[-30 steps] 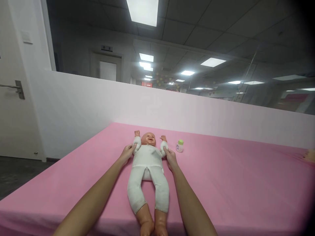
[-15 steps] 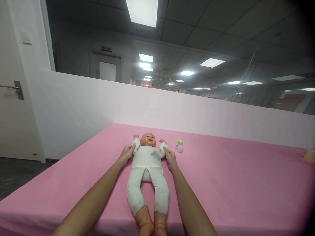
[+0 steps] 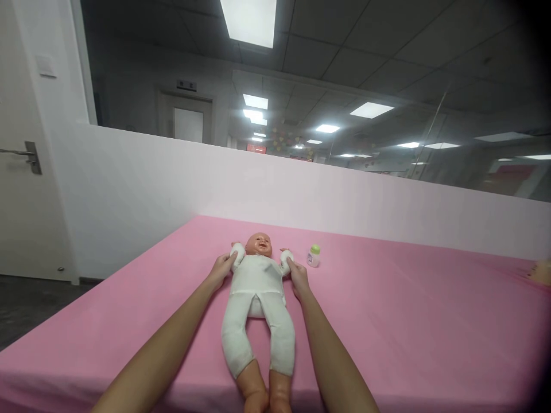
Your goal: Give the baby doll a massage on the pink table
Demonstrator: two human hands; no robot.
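A baby doll (image 3: 257, 275) with a white cloth body lies on its back on the pink-covered table (image 3: 408, 327), its head at the far end and its feet toward me. My left hand (image 3: 222, 269) is closed around the doll's arm on the left side, thumb on top. On the right side, my right hand (image 3: 298, 274) grips the other arm near the elbow in the same way. Both doll arms are bent up beside the head. My fingers under the arms are partly hidden.
A small bottle (image 3: 314, 257) with a green cap stands to the right of the doll's head. Behind the table runs a low white wall (image 3: 301, 195) with glass above it. A door (image 3: 30, 172) is at the left. Something pale (image 3: 540, 272) shows at the right edge.
The doll's forearms and hands have tipped slightly downward, so its hands show less. My own hands have hardly shifted and keep their hold.
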